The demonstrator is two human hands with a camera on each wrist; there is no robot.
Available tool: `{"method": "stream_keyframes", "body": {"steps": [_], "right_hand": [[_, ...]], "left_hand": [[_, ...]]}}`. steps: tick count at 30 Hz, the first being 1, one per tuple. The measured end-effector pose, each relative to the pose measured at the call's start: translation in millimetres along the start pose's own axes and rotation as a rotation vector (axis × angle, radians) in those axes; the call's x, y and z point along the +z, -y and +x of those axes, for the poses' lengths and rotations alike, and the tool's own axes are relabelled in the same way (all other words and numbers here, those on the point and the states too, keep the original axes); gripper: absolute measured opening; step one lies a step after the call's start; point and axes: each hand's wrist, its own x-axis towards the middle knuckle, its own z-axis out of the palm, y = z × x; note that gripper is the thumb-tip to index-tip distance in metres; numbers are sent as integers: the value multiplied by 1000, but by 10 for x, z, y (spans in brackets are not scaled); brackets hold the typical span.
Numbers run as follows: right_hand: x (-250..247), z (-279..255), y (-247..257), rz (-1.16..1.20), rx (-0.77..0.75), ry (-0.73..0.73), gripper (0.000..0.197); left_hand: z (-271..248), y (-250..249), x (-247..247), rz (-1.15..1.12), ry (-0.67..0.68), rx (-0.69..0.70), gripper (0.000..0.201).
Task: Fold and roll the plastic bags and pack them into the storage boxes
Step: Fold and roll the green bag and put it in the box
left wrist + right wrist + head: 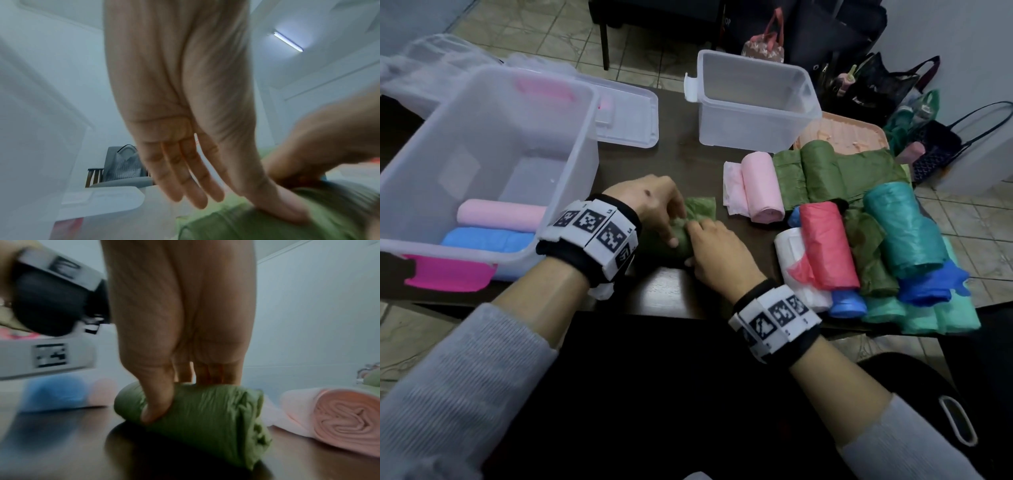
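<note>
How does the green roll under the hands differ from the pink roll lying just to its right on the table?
The green roll is olive green; the pink roll is pale pink. The right hand grips the green roll and the left hand presses on it, while the pink roll lies untouched. Both are rolled bags lying on the dark table.

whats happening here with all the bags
A person is rolling a green plastic bag on the dark table. The right hand grips it while the left hand presses on it with its thumb. The large clear plastic storage box holds a pink roll and a blue roll; more coloured rolls lie on the right.
</note>
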Motion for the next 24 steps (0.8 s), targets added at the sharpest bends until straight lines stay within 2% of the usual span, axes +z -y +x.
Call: {"method": "stream_keyframes", "body": {"steps": [2, 4, 5, 8, 10, 12, 16, 18, 20, 24], "right_hand": [[-90, 141, -76, 100, -3, 79, 46], [-192, 248, -135, 142, -16, 169, 42], [-234, 290, -166, 155, -22, 206, 41], [-322, 382, -239, 219, -24, 301, 41], [-347, 455, -283, 256, -7, 363, 44], [-358, 520, -344, 258, 26, 390, 58], [-312, 589, -358, 138, 48, 325, 108], [-245, 628, -329, 135, 30, 302, 119], [-203, 649, -307, 149, 38, 297, 115], [-164, 599, -294, 94, 11, 257, 91]], "left_hand": [[-56, -25, 18, -26, -139, 13, 24], [-95, -48, 66, -42, -189, 14, 19], [-119, -56, 94, -44, -200, 9, 24], [-138, -39, 186, 28, -213, 4, 56], [-140, -29, 212, 54, -227, 13, 62], [-131, -23, 196, 29, -228, 7, 61], [-122, -44, 105, -33, -195, -15, 59], [-101, -55, 78, -42, -176, -28, 60], [-86, -65, 62, -39, -166, -33, 60], [-84, -53, 77, -38, -162, -30, 59]]}}
